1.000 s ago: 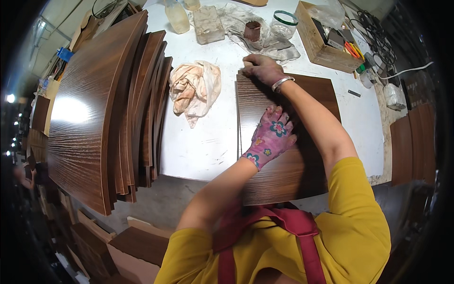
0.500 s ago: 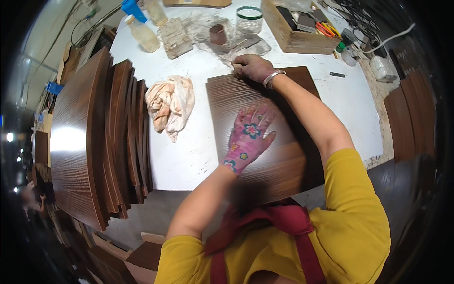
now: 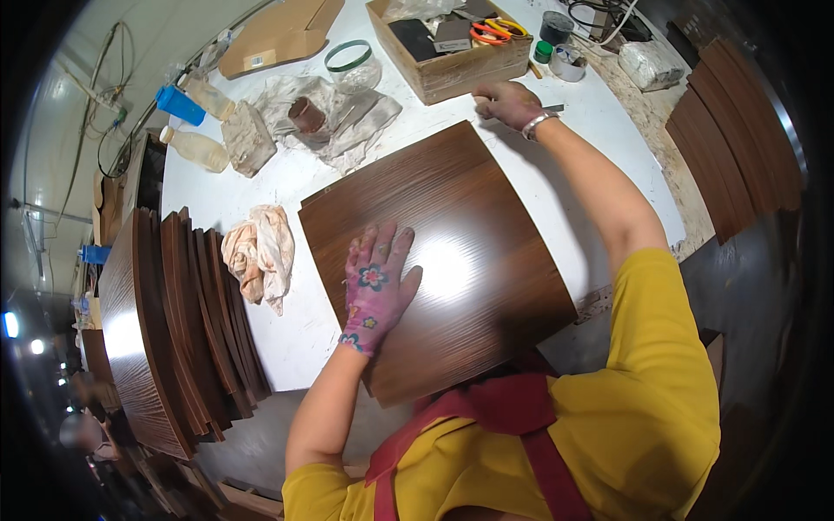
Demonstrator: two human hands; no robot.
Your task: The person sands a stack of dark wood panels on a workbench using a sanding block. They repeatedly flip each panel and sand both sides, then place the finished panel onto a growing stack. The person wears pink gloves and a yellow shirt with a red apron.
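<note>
My left hand (image 3: pixel 375 282), in a pink flowered glove, lies flat with its fingers stretched out on the left part of a dark brown wood-grain panel (image 3: pixel 434 200). The panel rests slanted on the white table, and its near corner reaches over the front edge. Past the panel's far right corner, my right hand (image 3: pixel 512 106) hovers or rests by the table top, its gloved fingers curled closed. Something small and pale shows at its fingertips, too little to name. A thin dark strip (image 3: pixel 549 108) lies beside that wrist. Left of the panel is a crumpled, stained cloth (image 3: pixel 261 253).
Brown panels (image 3: pixel 178 321) stand stacked along the left, others (image 3: pixel 734 139) at the right. Along the back are a wooden box (image 3: pixel 460 69) with orange-handled scissors, a green-rimmed glass jar (image 3: pixel 354 68), a brown cup (image 3: pixel 306 115) on plastic sheeting, bottles (image 3: pixel 195 149) and cardboard (image 3: pixel 278 36).
My right hand has left the panel's far edge and moved right, beyond its corner. The panel is turned relative to the table, with my left hand now nearer its left edge. The view has also swung.
</note>
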